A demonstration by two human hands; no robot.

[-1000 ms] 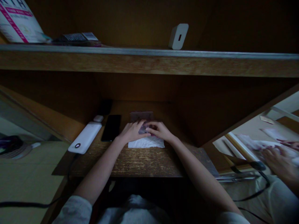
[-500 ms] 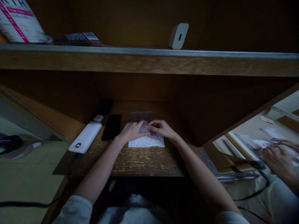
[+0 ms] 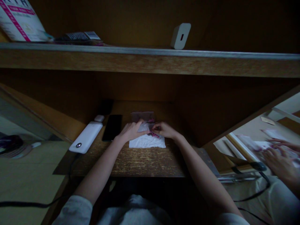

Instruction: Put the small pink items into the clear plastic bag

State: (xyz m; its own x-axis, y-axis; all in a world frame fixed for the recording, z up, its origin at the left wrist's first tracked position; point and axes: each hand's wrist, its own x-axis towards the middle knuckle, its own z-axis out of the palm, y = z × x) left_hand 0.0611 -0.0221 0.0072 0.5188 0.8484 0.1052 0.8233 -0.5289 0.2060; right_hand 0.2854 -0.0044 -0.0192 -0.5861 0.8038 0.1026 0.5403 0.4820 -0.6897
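Observation:
A white tissue (image 3: 145, 143) lies on the wooden desk, with small dark-pink beads (image 3: 154, 135) on it. Between my hands is a clear plastic bag (image 3: 143, 127). My left hand (image 3: 131, 131) grips its left side, the thumb below and the fingers above. From the right, my right hand (image 3: 164, 129) is closed in a pinch over the beads, at the bag's right edge. What sits between those fingertips is too small to make out. Behind the hands lies a flat zip bag (image 3: 142, 116), and more pink beads (image 3: 151, 120) show near it.
Left of my hands are a black phone (image 3: 112, 127) and a white power bank (image 3: 86, 137) with a cable. A white charger (image 3: 181, 36) stands on the shelf (image 3: 150, 64) above. At far right, another person's hands (image 3: 278, 157) are at work.
My right hand has shifted slightly right and down, its fingertips lower over the beads. More pink beads now show behind the plastic. My left hand stays nearly in place.

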